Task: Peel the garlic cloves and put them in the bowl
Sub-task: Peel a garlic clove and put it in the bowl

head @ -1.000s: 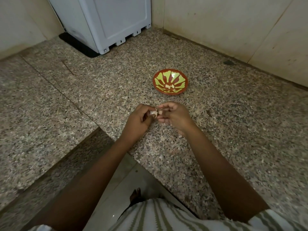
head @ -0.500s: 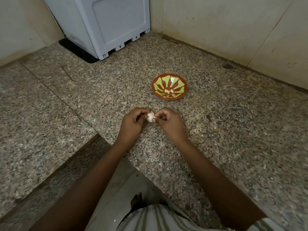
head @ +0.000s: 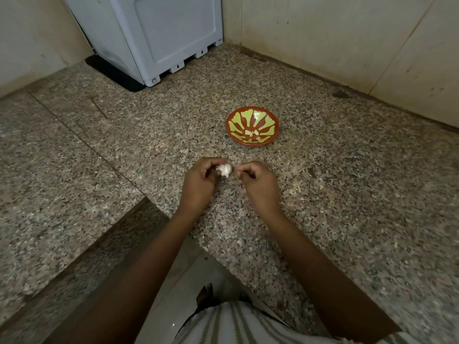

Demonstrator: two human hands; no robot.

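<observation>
The bowl is showing yellow-green rays on red-brown. The garlic is looking white, the counter speckled grey.

You wore a white garment with thin olive-green stripes, a sleeve of it showing at your right arm. Your forearms were bare, as was one foot.

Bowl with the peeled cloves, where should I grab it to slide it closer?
Take the bowl by its near rim, coming from your side with the right hand, which is nearer. The rim flares out low and bare; the cloves lie in the middle, clear of a thumb-over grip.
</observation>
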